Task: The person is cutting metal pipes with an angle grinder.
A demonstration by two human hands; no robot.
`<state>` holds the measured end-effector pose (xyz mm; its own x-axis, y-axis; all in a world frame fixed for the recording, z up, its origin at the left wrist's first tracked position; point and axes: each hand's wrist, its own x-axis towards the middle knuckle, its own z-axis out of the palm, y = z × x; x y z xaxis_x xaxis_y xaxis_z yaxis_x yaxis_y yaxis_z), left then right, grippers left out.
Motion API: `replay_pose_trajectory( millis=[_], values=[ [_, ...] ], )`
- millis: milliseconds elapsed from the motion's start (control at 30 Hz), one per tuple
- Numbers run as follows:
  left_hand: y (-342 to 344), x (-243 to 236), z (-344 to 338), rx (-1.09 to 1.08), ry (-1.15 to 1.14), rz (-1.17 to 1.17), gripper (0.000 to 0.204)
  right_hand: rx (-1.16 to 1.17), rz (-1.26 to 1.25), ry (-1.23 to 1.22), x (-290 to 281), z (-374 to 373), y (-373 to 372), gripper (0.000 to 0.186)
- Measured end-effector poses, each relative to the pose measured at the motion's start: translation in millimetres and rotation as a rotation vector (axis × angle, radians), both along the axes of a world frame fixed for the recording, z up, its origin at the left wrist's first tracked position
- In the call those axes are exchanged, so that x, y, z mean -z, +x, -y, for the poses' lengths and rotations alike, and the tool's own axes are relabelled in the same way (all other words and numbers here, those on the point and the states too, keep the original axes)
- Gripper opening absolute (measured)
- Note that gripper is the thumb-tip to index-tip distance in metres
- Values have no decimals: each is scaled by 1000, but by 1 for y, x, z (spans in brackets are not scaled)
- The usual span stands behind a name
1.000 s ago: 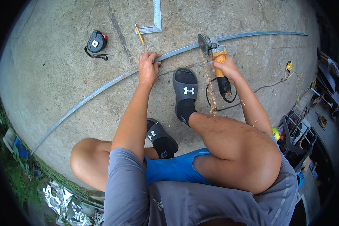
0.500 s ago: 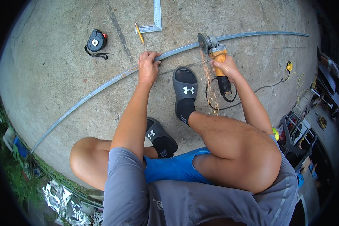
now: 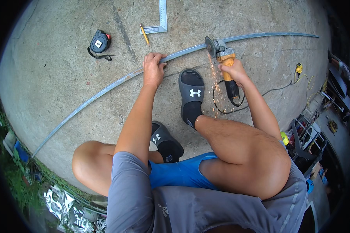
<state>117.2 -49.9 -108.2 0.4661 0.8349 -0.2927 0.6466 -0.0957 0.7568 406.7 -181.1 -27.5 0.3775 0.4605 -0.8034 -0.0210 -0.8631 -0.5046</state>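
Note:
A long, thin grey metal bar (image 3: 93, 98) lies across the concrete, bent in the view by the lens. My left hand (image 3: 154, 69) is closed around it left of centre. In my right hand (image 3: 234, 72) is a yellow and black angle grinder (image 3: 226, 60), gripped by its body. The grinder's disc (image 3: 210, 47) meets the bar to the right of my left hand. Orange sparks (image 3: 214, 79) stream from the disc toward my right leg. The exact cut point is hidden behind the disc.
Beyond the bar lie a black tape measure (image 3: 100, 42), a pencil (image 3: 144, 35) and a metal try square (image 3: 163, 17). The grinder's black cord (image 3: 262, 95) runs right to a yellow extension cord (image 3: 298, 69). My sandalled foot (image 3: 191, 87) is close to the sparks. A metal rack (image 3: 305, 136) stands at right.
The grinder has shifted very slightly, its disc still at the bar. The spray of sparks has changed shape. My left hand and the bar stay in place.

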Motion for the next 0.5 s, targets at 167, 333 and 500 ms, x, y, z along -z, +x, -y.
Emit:
replay_pose_trajectory(
  millis=[167, 333, 500],
  values=[
    [-2, -1, 0, -5, -9, 4, 34, 0, 6, 6, 2, 2, -2, 29],
    [-2, 0, 0, 2, -1, -6, 33, -4, -1, -4, 5, 5, -1, 28],
    [-2, -1, 0, -1, -10, -4, 33, -8, 0, -8, 6, 9, -2, 28]
  ],
)
